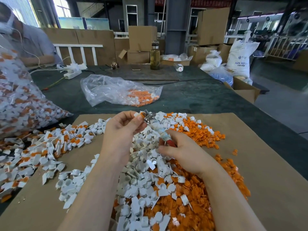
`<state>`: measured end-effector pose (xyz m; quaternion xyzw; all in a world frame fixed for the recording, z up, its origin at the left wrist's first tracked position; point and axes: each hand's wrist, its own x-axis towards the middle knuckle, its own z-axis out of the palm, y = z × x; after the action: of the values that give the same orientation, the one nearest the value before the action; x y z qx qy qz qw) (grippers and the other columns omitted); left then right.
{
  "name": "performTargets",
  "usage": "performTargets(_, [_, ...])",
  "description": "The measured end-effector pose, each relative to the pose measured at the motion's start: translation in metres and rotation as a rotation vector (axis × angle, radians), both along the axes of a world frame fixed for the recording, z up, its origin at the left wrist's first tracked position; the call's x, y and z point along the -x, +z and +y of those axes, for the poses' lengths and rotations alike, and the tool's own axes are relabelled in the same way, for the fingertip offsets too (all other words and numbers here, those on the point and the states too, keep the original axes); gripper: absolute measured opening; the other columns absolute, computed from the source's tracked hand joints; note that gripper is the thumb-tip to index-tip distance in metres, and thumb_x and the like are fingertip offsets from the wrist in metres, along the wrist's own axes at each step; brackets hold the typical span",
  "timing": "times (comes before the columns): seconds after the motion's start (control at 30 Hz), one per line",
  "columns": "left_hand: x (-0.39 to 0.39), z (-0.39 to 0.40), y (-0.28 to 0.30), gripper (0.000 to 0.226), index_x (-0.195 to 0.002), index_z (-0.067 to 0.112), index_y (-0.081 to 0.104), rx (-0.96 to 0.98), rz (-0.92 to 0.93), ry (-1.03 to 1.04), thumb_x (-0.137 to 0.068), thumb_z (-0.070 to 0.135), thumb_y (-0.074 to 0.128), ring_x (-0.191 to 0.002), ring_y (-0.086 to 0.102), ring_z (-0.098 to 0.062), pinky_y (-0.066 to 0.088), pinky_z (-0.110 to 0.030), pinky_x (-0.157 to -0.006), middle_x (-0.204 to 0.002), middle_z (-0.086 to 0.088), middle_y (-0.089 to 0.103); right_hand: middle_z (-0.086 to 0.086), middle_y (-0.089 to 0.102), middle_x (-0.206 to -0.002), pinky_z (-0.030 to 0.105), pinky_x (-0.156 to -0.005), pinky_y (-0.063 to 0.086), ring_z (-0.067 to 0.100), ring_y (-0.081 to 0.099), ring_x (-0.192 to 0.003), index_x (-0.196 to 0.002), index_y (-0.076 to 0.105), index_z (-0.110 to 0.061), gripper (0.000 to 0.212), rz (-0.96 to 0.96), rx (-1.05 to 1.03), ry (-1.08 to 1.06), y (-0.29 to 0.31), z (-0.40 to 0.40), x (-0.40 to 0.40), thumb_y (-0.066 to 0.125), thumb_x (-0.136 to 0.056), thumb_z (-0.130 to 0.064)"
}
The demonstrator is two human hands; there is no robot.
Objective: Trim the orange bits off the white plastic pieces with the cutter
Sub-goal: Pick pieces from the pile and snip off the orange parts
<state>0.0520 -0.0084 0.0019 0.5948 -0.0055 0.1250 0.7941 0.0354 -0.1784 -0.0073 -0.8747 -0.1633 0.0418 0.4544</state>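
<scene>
Trimming over heaped plastic parts.
Left hand (124, 129) pinching a white piece with orange bit (139, 114) at the cutter (155, 126) blades; right hand (179, 150) gripping the cutter's taped handle, just beside.

The cutter (150, 125) shows only in part: its handle end is buried in the right hand (181, 150), and its metal jaws are partly hidden behind the left hand (123, 129) and too blurred to tell how they stand. The big clear bag (21, 97) at the bench's left edge is cut off by the frame. Both forearms run out past the bottom edge.
</scene>
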Motion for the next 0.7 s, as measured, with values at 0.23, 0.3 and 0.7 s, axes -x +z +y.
performTargets(0.23, [0.0,-0.003,0.001,0.017,-0.078,0.009,0.065,0.031,0.03,0.039,-0.091,-0.003,0.062,-0.057,0.063,-0.006,0.056,-0.019,-0.066,-0.063,0.006,0.066,0.006,0.061,-0.083,0.042,-0.064,0.048,0.023,0.055,-0.071,-0.085,0.06,-0.017,0.007,-0.07,0.058,-0.037,-0.001,0.006,0.0,0.055,-0.09,-0.014])
performTargets(0.3, [0.0,-0.002,0.001,0.017,-0.078,0.008,0.065,0.046,0.037,0.039,-0.091,-0.003,0.062,-0.057,0.063,-0.006,0.057,-0.019,-0.065,-0.063,0.006,0.066,0.006,0.062,-0.082,0.041,-0.061,0.046,0.021,0.055,-0.069,-0.084,0.06,-0.018,0.008,-0.082,0.073,-0.041,-0.001,0.006,-0.001,0.054,-0.09,-0.015])
performTargets(0.7, [-0.013,0.062,-0.007,0.016,-0.111,0.002,0.061,0.705,0.426,0.324,-0.097,0.007,0.058,-0.073,0.076,-0.015,0.06,-0.025,-0.059,-0.079,-0.012,0.077,-0.009,0.048,-0.063,0.022,-0.049,0.029,0.006,0.044,-0.054,-0.068,0.043,-0.03,0.028,-0.207,0.159,-0.364,-0.015,-0.006,-0.013,0.055,-0.094,-0.029])
